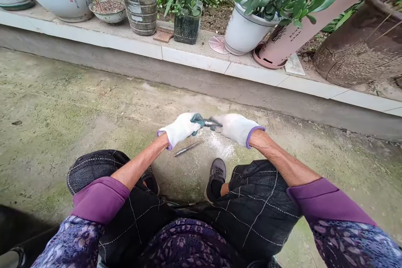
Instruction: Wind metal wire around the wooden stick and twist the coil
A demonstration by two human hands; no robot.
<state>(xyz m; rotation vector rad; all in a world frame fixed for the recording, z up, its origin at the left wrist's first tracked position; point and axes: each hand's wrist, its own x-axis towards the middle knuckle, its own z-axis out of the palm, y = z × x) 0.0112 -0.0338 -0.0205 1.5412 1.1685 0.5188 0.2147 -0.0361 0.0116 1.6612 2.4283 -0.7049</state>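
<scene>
My left hand (186,127), in a white knit glove with green-coated fingers, is closed around one end of a short shiny metal rod (207,123) that looks ridged. Facing it, my right hand (234,128) wears a matching glove and is closed at the rod's other end. A dark, narrow strip (216,122) shows at the right fingertips against the rod; blur hides what it is. On the ground below the left hand lies a slim grey metal bar (187,148), apart from both hands. Pale powder (221,147) is scattered on the concrete under the right hand.
Both shoes (217,173) stand close behind the powder. A low tiled ledge (194,63) runs across ahead, bearing a white pot (248,29), a pink planter (292,29), a dark square pot (187,27) and a clay-coloured trunk-like pot (354,46). Mossy concrete (78,104) spreads to the left.
</scene>
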